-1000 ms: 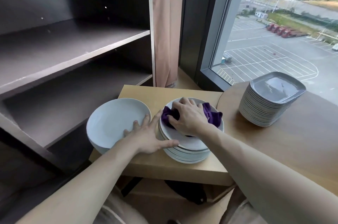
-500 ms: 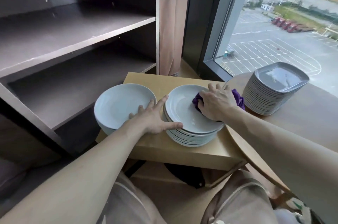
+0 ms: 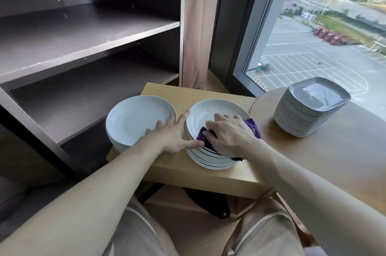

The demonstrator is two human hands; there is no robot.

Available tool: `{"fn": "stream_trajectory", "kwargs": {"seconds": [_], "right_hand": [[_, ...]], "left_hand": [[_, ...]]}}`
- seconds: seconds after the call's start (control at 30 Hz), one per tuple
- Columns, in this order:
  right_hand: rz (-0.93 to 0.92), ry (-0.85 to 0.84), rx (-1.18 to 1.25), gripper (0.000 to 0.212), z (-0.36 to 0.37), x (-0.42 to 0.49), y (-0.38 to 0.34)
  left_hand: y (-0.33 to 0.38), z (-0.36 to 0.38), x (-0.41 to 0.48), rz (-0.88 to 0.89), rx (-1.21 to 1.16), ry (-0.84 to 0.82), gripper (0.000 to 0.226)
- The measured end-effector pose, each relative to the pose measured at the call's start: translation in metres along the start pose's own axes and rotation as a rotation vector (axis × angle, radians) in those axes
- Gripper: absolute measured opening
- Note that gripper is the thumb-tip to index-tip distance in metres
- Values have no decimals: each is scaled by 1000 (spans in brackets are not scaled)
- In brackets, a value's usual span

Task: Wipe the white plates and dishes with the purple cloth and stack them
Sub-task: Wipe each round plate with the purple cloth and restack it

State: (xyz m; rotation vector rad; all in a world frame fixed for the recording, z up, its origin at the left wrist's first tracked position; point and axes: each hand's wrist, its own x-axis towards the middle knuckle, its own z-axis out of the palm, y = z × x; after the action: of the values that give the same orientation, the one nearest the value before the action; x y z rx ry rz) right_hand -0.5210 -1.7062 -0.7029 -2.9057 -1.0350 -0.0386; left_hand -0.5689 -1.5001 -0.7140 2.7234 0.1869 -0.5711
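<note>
There's the right hand [image 3: 229, 136] gripping the cloth [image 3: 253, 128], pressing it onto the top plate [image 3: 208, 111] of the stack [image 3: 211, 161] on the tabletop [image 3: 188, 92]. The left hand [image 3: 171, 136] is spread flat, thumb bracing the stack.

On the low counter [image 3: 200, 94] before us stand two plate stacks: the left stack [image 3: 135, 117] at its left edge, perhaps overhanging it, and the right stack [image 3: 208, 109] just beside. Our left hand [image 3: 171, 134] lies between them, touching both. Our right hand [image 3: 231, 134] holds the cloth [image 3: 253, 128] atop the right stack. Further right, the dishes [image 3: 309, 113] stand stacked on the round counter [image 3: 334, 161]. Shelves [image 3: 83, 36] rise behind, on the left.
</note>
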Motion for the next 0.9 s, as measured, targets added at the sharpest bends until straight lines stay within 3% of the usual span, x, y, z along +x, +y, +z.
{"fn": "stream_trajectory", "kwargs": {"seconds": [0.13, 0.43, 0.7, 0.9], "right_hand": [[27, 77, 72, 42, 10, 13, -3], [40, 243, -4, 44, 30, 64, 4], [250, 211, -306, 44, 24, 79, 20], [306, 136, -326, 42, 14, 53, 43]], "left_hand": [[-1, 3, 0, 1, 15, 4, 121], [-4, 8, 3, 1, -22, 12, 117], [-6, 9, 7, -5, -8, 28, 125], [-6, 7, 9, -9, -9, 27, 131]]}}
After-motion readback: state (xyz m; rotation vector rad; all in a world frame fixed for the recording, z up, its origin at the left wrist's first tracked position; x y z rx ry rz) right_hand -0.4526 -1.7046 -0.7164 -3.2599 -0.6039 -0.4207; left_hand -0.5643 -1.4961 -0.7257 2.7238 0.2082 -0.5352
